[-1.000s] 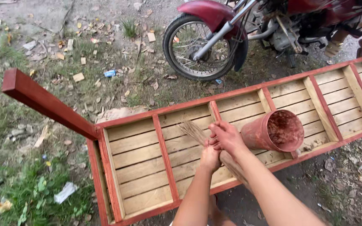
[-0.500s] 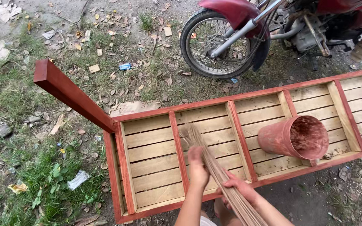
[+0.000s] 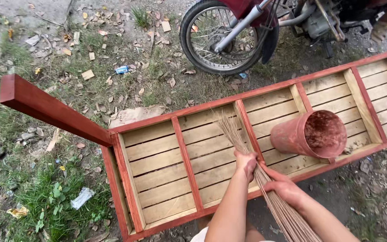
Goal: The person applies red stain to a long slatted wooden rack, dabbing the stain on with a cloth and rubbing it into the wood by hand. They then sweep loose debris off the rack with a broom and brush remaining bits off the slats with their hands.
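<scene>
Outdoor yard, looking down over the person's forearms. Both hands close on a bundle of thin dry sticks [image 3: 265, 183], a stick broom of pale brown fibres. Left hand [image 3: 246, 163] wraps the bundle higher up, fingers curled fully round it, just over the near edge of the frame; right hand [image 3: 285, 188] grips lower along the handle end, also closed tight, with the loose tail of sticks running off the bottom of the view between the arms. Two-hand spacing likely gives leverage and keeps the bristles fanned. Bristle tips [image 3: 227, 123] splay out and rest on the planks beside a red cross rib, so the bundle lies tilted across the wood from the tips back to the hands. The work surface is a long wooden slatted frame [image 3: 157, 166], unpainted planks inside red-painted rails, lying flat on the ground with a red post [image 3: 52, 110] jutting off its left corner. A reddish cylindrical container [image 3: 312, 134] lies on its side on the slats just to the right of the broom, mouth open toward the camera, stained inside. Beyond the frame, a motorcycle's front wheel [image 3: 222, 38] stands on littered dirt and grass [image 3: 45, 197].
</scene>
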The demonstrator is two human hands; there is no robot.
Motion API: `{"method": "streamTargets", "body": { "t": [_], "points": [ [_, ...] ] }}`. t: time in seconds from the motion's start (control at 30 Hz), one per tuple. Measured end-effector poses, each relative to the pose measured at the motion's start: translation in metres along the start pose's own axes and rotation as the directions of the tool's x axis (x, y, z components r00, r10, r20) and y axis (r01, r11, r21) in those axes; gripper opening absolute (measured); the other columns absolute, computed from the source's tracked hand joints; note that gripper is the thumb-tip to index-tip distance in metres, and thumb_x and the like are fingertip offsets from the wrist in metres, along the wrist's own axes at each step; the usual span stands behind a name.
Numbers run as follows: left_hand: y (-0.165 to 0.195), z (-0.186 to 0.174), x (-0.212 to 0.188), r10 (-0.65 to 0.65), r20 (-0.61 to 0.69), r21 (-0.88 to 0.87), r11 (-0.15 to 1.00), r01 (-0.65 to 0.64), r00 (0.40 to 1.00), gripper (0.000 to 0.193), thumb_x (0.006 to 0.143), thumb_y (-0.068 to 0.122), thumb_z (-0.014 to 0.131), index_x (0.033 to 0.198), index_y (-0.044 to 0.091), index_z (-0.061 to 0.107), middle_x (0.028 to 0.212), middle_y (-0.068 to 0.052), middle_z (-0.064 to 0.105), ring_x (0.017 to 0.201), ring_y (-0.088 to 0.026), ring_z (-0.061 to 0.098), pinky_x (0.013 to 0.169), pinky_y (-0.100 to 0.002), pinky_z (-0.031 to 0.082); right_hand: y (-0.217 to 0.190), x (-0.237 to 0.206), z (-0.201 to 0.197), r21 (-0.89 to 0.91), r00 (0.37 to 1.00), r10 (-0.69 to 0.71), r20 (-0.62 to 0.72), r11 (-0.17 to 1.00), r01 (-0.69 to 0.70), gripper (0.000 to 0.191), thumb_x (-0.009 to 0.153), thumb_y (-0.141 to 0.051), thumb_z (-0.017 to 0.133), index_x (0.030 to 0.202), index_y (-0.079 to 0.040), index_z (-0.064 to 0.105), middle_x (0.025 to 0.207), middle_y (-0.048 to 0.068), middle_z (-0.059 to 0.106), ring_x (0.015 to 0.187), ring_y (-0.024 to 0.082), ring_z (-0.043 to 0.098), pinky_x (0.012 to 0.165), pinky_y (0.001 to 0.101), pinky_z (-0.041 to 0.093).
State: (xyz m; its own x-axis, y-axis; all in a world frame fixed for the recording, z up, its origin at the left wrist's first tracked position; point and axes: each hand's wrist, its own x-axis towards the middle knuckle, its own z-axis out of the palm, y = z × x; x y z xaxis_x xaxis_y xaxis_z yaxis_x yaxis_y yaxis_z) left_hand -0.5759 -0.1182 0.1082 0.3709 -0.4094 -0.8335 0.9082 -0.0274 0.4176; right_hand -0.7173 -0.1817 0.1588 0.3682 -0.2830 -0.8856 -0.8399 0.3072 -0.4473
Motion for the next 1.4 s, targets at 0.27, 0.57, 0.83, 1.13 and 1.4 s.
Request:
{"method": "streamTargets", "body": {
  "t": [0.27,0.57,0.83,1.13,1.4],
  "points": [
    [0.046,-0.099,0.014,0.053,-0.317,0.165,0.986,0.000,0.947,0.067,0.086,0.008,0.060,0.140,0.015,0.022,0.090,-0.016,0.061,0.064,-0.027,0.063,0.053,-0.045,0.058,-0.009,0.069,0.112,-0.312,0.935,-0.274,0.227,0.889,0.336,0.092,0.071,-0.023,0.069,0.157,-0.020,0.039,0.155,0.011,0.051,0.143,0.020,0.046,0.118,0.0281,0.033],
    [0.018,0.037,0.011,-0.096,-0.077,0.137,0.985,0.106,0.992,0.071,0.087,0.009,0.059,0.146,0.019,0.021,0.105,-0.013,0.059,0.077,-0.026,0.063,0.060,-0.045,0.056,0.002,0.000,-0.016,0.217,0.999,0.031,0.037,0.975,-0.038,0.089,0.080,-0.014,0.063,0.162,-0.037,0.035,0.133,0.019,0.065,0.095,0.040,0.064,0.074,0.0467,0.058],
    [0.041,-0.030,0.020,-0.005,-0.169,0.260,0.964,0.050,0.986,0.061,0.085,0.010,0.059,0.138,0.011,0.029,0.111,-0.021,0.059,0.091,-0.033,0.064,0.065,-0.054,0.056,-0.036,-0.001,0.065,0.608,0.921,-0.204,0.331,0.793,-0.042,0.091,0.075,-0.012,0.066,0.157,-0.037,0.034,0.099,0.015,0.068,0.055,0.018,0.063,0.049,0.0340,0.055],
    [0.011,-0.004,0.032,0.154,-0.032,0.637,0.765,-0.099,0.987,0.078,0.089,0.043,0.073,0.145,0.005,0.034,0.130,-0.030,0.053,0.113,-0.042,0.059,0.091,-0.049,0.052,-0.024,0.006,0.025,0.170,0.992,0.099,-0.075,0.982,-0.085,0.092,0.076,-0.003,0.068,0.156,-0.039,0.040,0.097,0.016,0.072,0.052,0.024,0.062,0.048,0.0384,0.054],
    [0.014,-0.060,0.041,0.465,-0.174,0.750,0.634,-0.189,0.868,0.058,0.091,0.041,0.063,0.137,0.008,0.057,0.116,-0.020,0.065,0.107,-0.034,0.064,0.096,-0.043,0.051,-0.041,-0.025,0.042,0.104,0.997,0.077,0.029,0.991,-0.080,0.094,0.075,-0.003,0.066,0.155,-0.045,0.041,0.125,0.011,0.066,0.053,0.022,0.061,0.051,0.0365,0.056]
  ]
}}
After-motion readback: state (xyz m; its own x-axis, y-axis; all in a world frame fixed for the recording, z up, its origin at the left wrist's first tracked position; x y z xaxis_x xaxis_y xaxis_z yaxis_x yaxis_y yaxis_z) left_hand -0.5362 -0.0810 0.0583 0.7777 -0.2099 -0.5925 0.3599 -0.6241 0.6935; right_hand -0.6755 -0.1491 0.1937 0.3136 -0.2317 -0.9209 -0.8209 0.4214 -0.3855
